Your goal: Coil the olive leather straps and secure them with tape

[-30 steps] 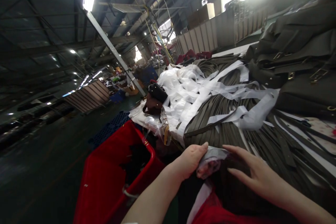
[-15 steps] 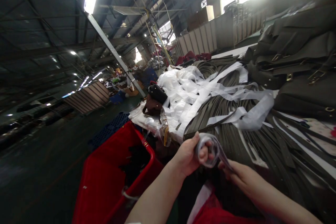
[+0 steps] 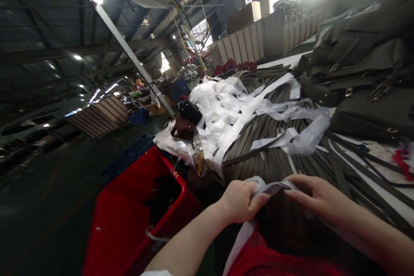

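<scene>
A whitish, see-through strip (image 3: 273, 187), partly rolled up, stretches between my two hands at the near edge of the table. My left hand (image 3: 241, 200) is closed on the rolled part, with thumb and fingers wrapped round it. My right hand (image 3: 312, 196) pinches the strip's other part a short way to the right. Just beyond them lie many dark grey-green straps (image 3: 258, 148) side by side. A tangle of loose white strips (image 3: 223, 112) is heaped over the straps.
A red plastic bin (image 3: 119, 215) with dark pieces inside stands at the left, beside a blue pallet (image 3: 129, 157). Dark bags with buckles (image 3: 371, 90) are piled at the right. A brown and black item (image 3: 186, 120) sits at the table's left edge.
The roll has turned from showing its round end to being mostly covered by my left hand. My right hand has risen level with the left, and the strip now runs sideways.
</scene>
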`<state>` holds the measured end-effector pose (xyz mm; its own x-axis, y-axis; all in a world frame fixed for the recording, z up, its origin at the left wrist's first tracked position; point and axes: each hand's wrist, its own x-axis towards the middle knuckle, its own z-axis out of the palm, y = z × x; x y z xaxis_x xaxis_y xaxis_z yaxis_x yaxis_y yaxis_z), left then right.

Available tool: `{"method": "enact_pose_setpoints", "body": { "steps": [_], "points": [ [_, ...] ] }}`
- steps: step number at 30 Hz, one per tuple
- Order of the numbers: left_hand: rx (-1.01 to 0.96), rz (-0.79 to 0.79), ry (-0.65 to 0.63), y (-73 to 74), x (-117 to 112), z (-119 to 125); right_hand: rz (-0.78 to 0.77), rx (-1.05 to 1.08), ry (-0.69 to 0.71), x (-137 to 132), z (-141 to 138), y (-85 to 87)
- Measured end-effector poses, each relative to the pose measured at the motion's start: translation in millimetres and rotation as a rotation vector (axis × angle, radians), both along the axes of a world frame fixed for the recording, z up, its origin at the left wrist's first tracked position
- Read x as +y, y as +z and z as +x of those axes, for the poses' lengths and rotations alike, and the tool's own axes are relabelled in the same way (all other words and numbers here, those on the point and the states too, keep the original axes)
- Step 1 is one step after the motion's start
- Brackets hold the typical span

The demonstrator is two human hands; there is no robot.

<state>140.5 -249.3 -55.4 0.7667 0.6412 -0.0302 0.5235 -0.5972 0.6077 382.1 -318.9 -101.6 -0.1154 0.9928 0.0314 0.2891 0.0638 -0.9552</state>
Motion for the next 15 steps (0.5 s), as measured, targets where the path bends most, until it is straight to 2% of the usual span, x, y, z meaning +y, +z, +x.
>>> {"method": "enact_pose_setpoints", "body": {
  "steps": [3, 6, 9, 11, 15],
  "points": [
    [-0.011, -0.507, 0.063, 0.3, 6, -4, 0.213, -0.430, -0.065, 6, 5, -12.5],
    [-0.163, -0.916, 0.119, -3.5, 13, -7, 0.213, -0.492, -0.024, 3, -5, -17.4],
    [-0.428, -1.150, 0.188, -4.3, 19, -9, 0.163, -0.363, 0.025, -2, -21, -16.3],
    [-0.597, -1.268, 0.229, 0.6, 22, -9, 0.143, -0.267, 0.053, -4, -31, -15.8],
    [-0.875, -1.347, 0.232, 20.1, 27, -3, 0.060, -0.089, 0.068, -5, -51, -20.9]
  ]
}}
